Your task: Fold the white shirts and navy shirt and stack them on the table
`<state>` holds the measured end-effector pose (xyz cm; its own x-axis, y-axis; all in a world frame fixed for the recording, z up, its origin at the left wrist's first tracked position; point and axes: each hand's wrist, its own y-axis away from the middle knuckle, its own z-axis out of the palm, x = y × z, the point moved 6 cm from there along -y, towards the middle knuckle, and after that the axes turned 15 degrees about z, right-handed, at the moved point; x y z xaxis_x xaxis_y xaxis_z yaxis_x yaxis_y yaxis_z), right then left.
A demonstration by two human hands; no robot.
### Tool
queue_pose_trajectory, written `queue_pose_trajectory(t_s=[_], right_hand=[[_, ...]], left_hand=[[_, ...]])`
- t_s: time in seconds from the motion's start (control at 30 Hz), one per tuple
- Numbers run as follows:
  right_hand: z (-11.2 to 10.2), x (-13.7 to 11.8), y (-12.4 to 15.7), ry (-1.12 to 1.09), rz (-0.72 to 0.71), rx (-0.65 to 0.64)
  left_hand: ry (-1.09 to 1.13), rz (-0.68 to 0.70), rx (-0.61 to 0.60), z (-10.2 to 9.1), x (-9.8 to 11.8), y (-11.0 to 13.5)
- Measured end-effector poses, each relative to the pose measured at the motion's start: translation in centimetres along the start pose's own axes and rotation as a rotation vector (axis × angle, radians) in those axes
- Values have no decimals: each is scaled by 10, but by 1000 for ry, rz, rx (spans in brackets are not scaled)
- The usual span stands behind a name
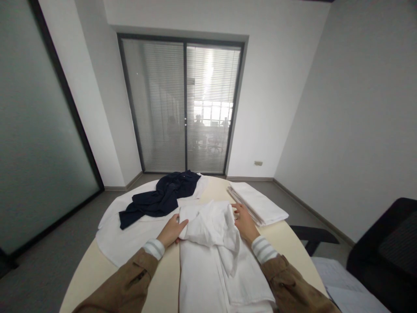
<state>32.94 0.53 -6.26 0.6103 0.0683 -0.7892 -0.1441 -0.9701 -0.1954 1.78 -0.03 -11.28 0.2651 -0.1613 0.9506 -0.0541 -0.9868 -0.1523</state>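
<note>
A white shirt (205,265) lies in front of me on the round table, folded into a long strip that runs toward me. Near its far end, a loose crumpled part, perhaps a sleeve, lies across the top. My left hand (172,230) grips the far left edge, thumb on top and fingers partly hidden beneath the cloth. At the far right corner, my right hand (244,221) has its bent fingers closed on the edge of the same cloth. A folded white stack (259,202) lies just beyond my right hand.
A crumpled navy garment (166,191) rests over white cloth (120,243) at the table's left and back. The pale table (91,278) has a curved rim. To the right stand a black office chair (387,243) and papers (345,278) below table height.
</note>
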Motion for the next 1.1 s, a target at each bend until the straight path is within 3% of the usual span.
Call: queue_pose_trajectory(t_s=[0.13,0.27,0.37,0.47,0.57,0.67,0.77,0.87,1.0,1.1], right_hand=[[4,14,-1,-73,114,-75],[2,-1,6,-182,59,-196],[3,-12,10,-186,1,-303],[1,-13,7,-201,-39,-245],[1,-10,4,-272,-79,-125],[10,-11,5,-311,-92,-165],[15,-16,9,-268,-133,-243],[12,-19,11,-233,-157,-236],[14,-15,12,-208,-88,-281],[15,-11,13,-157,-33,-313]], left_hand=[[154,188,-60,5,14,-1],[203,381,-108,10,32,4],[146,447,-100,13,43,9],[111,504,-89,13,54,9],[64,565,2,6,61,4],[72,520,58,0,53,-3],[156,417,4,2,38,-5],[258,329,-66,5,29,-2],[401,223,-260,10,26,9],[476,272,-418,12,33,20]])
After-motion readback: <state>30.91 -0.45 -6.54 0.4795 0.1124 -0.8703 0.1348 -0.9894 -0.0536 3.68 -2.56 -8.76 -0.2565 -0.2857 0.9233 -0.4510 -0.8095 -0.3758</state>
